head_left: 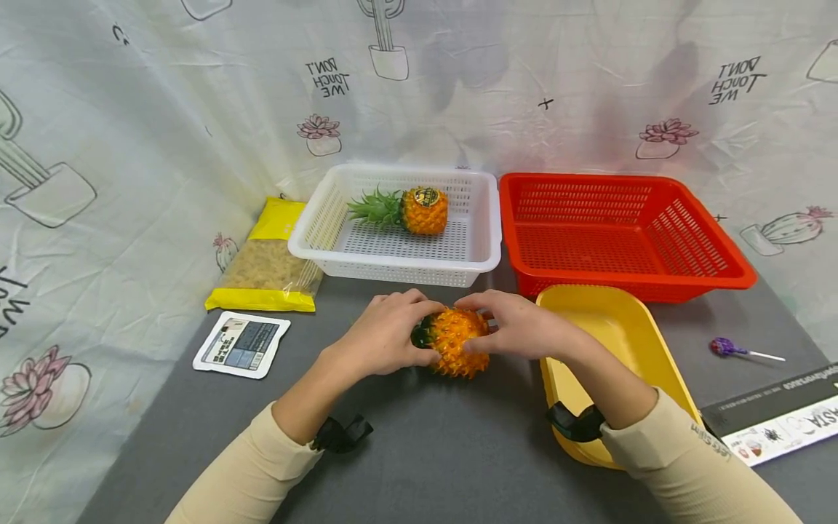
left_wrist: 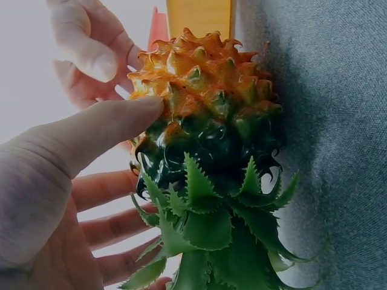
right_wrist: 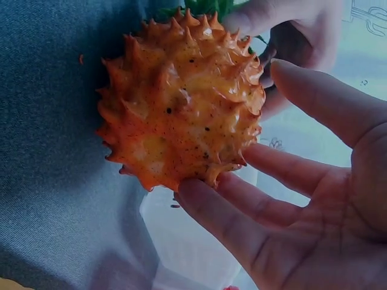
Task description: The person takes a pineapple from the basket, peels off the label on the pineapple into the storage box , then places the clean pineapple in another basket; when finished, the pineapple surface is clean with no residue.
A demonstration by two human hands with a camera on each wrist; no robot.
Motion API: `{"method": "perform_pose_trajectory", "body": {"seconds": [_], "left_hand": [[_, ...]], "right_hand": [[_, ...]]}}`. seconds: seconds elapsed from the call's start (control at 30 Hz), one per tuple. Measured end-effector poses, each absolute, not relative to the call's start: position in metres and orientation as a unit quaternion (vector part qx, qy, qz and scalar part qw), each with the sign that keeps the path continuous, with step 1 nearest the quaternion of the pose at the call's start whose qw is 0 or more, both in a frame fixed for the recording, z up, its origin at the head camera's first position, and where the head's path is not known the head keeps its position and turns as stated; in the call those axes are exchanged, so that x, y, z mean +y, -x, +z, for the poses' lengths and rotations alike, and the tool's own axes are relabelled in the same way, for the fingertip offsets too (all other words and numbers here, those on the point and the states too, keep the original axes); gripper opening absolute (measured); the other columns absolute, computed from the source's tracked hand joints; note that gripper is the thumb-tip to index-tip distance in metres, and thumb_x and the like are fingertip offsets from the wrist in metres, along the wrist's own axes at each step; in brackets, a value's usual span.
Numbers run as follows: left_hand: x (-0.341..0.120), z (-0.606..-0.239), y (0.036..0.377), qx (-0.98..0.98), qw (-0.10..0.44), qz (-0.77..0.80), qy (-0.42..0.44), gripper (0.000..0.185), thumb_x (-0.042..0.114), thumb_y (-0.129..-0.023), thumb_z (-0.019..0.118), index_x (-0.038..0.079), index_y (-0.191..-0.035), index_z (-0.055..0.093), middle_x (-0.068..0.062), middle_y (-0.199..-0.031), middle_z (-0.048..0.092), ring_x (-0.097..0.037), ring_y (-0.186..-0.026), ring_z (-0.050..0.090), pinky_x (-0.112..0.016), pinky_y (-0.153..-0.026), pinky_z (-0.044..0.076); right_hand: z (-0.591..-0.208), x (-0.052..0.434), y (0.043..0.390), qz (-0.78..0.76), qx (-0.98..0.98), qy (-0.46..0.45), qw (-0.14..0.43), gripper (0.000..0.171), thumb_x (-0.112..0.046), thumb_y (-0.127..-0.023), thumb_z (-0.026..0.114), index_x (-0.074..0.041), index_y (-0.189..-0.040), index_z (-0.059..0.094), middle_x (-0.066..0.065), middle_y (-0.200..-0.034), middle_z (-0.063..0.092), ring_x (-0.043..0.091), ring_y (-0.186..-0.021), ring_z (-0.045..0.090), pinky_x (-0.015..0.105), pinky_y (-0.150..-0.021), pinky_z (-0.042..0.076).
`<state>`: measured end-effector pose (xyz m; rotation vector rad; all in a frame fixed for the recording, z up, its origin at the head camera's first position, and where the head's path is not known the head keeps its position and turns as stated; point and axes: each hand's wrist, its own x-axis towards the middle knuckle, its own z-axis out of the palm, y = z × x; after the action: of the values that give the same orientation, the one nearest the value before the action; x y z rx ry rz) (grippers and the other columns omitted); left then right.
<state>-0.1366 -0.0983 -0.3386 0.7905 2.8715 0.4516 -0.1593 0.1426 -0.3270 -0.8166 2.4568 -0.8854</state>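
Note:
A small pineapple with pointed orange bumps lies on its side on the grey table, its leafy green crown toward the left. My left hand grips it near the crown end, thumb on the near side and fingers behind. Around the orange end is my right hand, fingers spread; in the right wrist view its fingertips are at the fruit's edge, while the thumb stands off. A second pineapple, bearing a dark sticker, lies in the white basket behind.
Right of the white basket stands a red basket, with a yellow tray before it under my right forearm. A yellow-ended bag and a white packet lie left. Far right are a lollipop and a long box.

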Motion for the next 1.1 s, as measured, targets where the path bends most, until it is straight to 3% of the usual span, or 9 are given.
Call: {"method": "perform_pose_trajectory", "body": {"seconds": [0.23, 0.77, 1.1], "left_hand": [[-0.098, -0.338, 0.136, 0.952, 0.064, 0.149, -0.258, 0.069, 0.044, -0.086, 0.083, 0.019, -0.146, 0.06, -0.004, -0.132, 0.063, -0.029, -0.118, 0.062, -0.052, -0.103, 0.043], [-0.098, -0.338, 0.136, 0.954, 0.069, 0.152, -0.251, 0.069, 0.044, -0.086, 0.083, 0.019, -0.146, 0.06, -0.003, -0.131, 0.063, -0.029, -0.118, 0.061, -0.055, -0.106, 0.042], [-0.1, -0.34, 0.138, 0.952, 0.071, 0.162, -0.25, 0.069, 0.044, -0.086, 0.084, 0.02, -0.145, 0.06, -0.003, -0.133, 0.062, -0.029, -0.12, 0.06, -0.056, -0.108, 0.041]], "right_hand": [[-0.329, 0.136, 0.155, -0.287, 0.89, 0.303, 0.182, 0.07, -0.026, -0.084, 0.083, -0.004, -0.145, 0.056, 0.014, -0.125, 0.062, 0.025, -0.105, 0.058, 0.036, -0.088, 0.056], [-0.334, 0.123, 0.151, -0.261, 0.91, 0.277, 0.167, 0.085, -0.018, -0.074, 0.09, -0.001, -0.148, 0.052, 0.018, -0.132, 0.059, 0.027, -0.11, 0.058, 0.043, -0.095, 0.057], [-0.334, 0.121, 0.149, -0.253, 0.915, 0.274, 0.155, 0.084, -0.015, -0.073, 0.091, -0.002, -0.147, 0.053, 0.017, -0.13, 0.06, 0.027, -0.108, 0.058, 0.044, -0.095, 0.057]]}}
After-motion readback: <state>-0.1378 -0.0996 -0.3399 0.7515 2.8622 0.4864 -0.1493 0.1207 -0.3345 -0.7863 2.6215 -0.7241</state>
